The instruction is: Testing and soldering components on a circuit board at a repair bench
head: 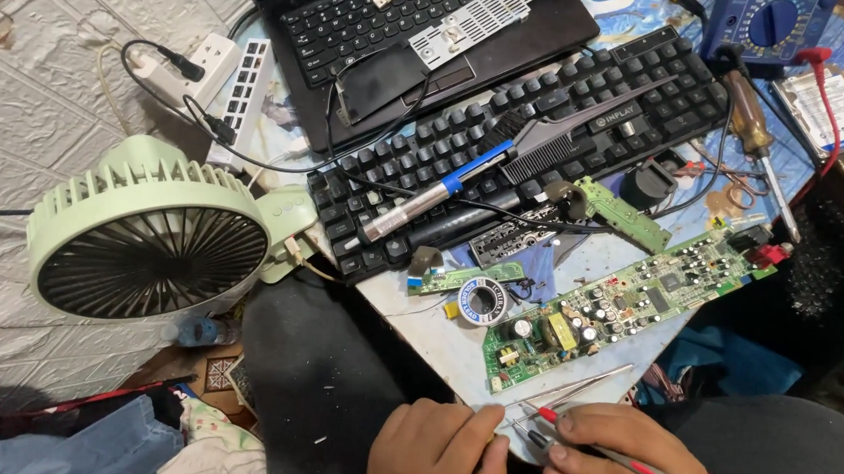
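Right hand (625, 462): near edge of scene, fingers curled shut around red probe (646, 472); thumb and forefinger pinching the shaft, red lead trailing off to the near right. Probe tip aimed far-left. Second, darker probe tip (534, 438) just beside the red one; holder of that one not clear.

Left hand (440, 456): just left of the right hand, fingers loosely folded, fingertips close to both probe tips. Contact or pinch not resolvable from this view, so grip cannot be told.

Green circuit board (628, 301): flat on the pale table (434, 343), directly far of the hands and a little to the right. Long axis diagonal, near-left corner to far-right end. Near-left corner closest to the probe tips; far-right end well apart from both hands. Right hand nearer to the board than the left.

Between hands and board: thin metal tweezers (576, 382), lying roughly parallel to the board's near edge, near but apart from the probe tips.

Also noted:
- solder spool (482, 300) just left of the board's near end
- soldering iron (435, 193) resting across black keyboard (552, 117), far of the board
- blue multimeter (772, 22) at far right, screwdriver (757, 123) beside it
- green fan (151, 236) at left, well apart from both hands
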